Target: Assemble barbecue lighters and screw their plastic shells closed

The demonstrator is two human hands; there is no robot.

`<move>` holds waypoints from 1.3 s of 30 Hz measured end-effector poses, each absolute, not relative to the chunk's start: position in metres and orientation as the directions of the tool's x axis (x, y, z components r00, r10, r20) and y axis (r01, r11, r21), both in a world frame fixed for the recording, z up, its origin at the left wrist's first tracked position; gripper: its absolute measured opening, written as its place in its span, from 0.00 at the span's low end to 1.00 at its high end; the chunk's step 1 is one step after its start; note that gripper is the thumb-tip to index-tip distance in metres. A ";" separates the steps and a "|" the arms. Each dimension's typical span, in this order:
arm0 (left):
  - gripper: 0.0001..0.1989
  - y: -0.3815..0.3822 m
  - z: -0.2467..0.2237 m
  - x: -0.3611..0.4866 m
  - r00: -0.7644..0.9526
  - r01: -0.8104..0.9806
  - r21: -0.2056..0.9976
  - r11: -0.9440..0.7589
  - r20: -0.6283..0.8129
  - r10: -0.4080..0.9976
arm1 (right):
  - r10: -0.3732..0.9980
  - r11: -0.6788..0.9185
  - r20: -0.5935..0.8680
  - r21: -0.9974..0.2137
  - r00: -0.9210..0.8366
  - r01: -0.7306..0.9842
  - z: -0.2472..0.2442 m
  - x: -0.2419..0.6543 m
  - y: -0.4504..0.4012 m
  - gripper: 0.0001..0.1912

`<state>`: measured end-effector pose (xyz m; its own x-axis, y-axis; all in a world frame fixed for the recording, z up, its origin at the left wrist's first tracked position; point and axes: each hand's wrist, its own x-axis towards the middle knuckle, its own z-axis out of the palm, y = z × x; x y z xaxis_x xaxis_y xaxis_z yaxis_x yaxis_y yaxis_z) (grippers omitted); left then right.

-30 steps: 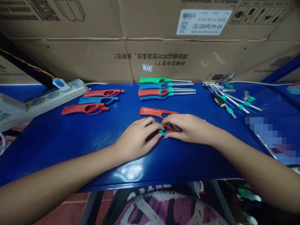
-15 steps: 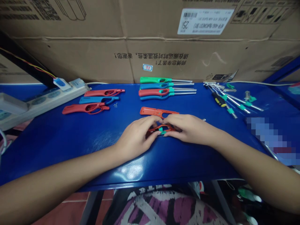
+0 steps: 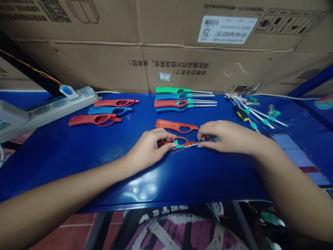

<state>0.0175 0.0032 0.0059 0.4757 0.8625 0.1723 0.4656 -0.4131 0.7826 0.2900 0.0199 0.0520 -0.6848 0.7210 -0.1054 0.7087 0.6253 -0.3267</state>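
My left hand is closed on the handle end of an orange-red lighter shell, which has a green trigger piece in it. My right hand pinches a thin metal tube at the shell's right end; a green bit shows by its fingers. Just behind them lies another orange shell half, untouched. What the fingertips cover is hidden.
Several coloured lighters lie at the back centre, and red and blue shells at the left beside a power strip. Metal tubes, a black-yellow screwdriver and a phone are at the right. Cardboard stands behind.
My right hand has moved right, away from my left hand, and now holds the metal tube. The shell and its green piece are more exposed. My left hand has shifted slightly left.
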 end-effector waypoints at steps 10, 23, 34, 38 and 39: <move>0.08 0.006 0.005 0.019 0.455 0.466 0.810 -0.357 0.127 0.881 | 0.703 0.689 -0.068 -0.184 -0.708 0.701 0.052 0.283 0.018 0.08; 0.10 0.007 0.003 0.019 0.453 0.464 0.799 -0.383 0.157 0.878 | 0.836 0.516 -0.106 -0.177 -0.538 0.838 0.051 0.273 0.014 0.05; 0.09 0.003 0.002 0.021 0.453 0.418 0.797 -0.436 0.232 0.860 | 0.738 0.576 -0.082 -0.441 -0.670 0.689 0.041 0.269 0.017 0.05; 0.09 0.005 0.001 0.019 0.463 0.420 0.771 -0.479 0.272 0.844 | 0.774 0.587 -0.039 -0.330 -0.632 0.739 0.040 0.266 0.014 0.03; 0.10 0.007 0.000 0.018 0.470 0.421 0.761 -0.495 0.284 0.836 | 0.777 0.589 -0.031 -0.320 -0.629 0.742 0.040 0.266 0.013 0.03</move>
